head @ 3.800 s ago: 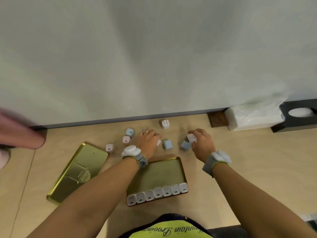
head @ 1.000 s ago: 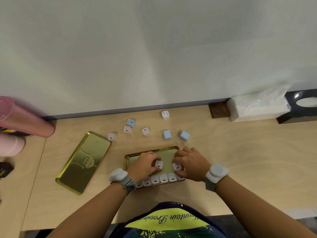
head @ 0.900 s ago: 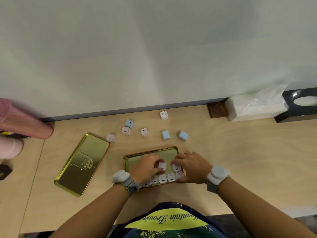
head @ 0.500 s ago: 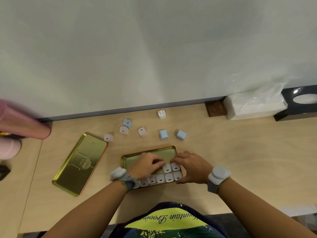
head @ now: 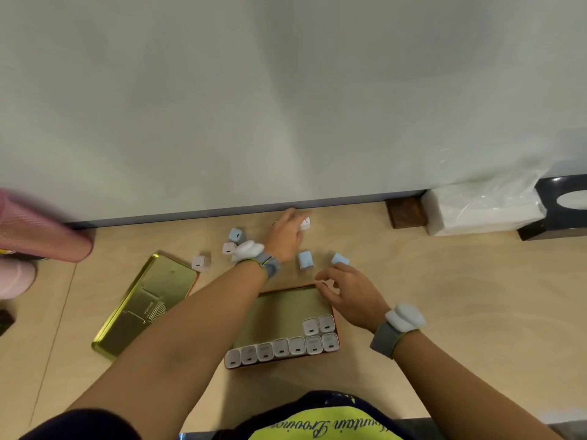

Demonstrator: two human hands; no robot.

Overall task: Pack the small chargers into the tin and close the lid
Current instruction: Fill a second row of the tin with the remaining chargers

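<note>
An open gold tin point(head: 279, 312) lies in front of me with a row of white chargers point(head: 281, 347) along its near wall and two more point(head: 318, 325) behind them at the right. Its gold lid point(head: 146, 303) lies flat to the left. Loose chargers sit beyond the tin: two blue ones point(head: 306, 260) point(head: 340, 258), a blue one point(head: 236, 235), a pinkish one point(head: 228, 248), a pale one point(head: 199, 262) and a white one point(head: 305, 223) by the wall. My left hand point(head: 286, 236) is stretched out, fingers at the white one. My right hand point(head: 349, 290) hovers open over the tin's far right corner.
A pink cylinder point(head: 41, 236) lies at the far left. By the wall at the right stand a wooden block point(head: 405, 212), a wrapped white tissue pack point(head: 482, 211) and a black box point(head: 562, 211). The wall runs close behind the loose chargers.
Both hands have left the tin, where two chargers now stand in a second row. My left hand has shot forward to the white charger by the wall; my right has lifted toward the blue ones.
</note>
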